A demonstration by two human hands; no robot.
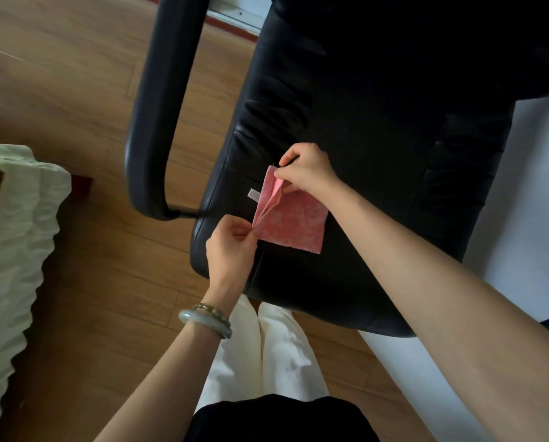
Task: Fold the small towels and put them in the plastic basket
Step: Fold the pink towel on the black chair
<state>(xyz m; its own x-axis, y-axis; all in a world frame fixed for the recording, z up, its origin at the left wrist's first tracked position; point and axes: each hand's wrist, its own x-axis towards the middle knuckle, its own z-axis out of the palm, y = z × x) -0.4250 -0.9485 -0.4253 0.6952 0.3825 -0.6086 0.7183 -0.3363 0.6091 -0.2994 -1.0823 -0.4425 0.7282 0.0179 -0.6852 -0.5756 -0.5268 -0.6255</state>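
Pink towel lies on the black chair seat, toward the seat's front left edge, with its left margin lifted into a fold. I note the left hand pinching the towel's near corner and the right hand pinching the far corner. A white tag sticks out on the seat's left side.

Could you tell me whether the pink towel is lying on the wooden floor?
No, the pink towel rests on the black chair seat.

Towel: on chair seat, front-left part.
Armrest: left of seat.
Bedding: far left.
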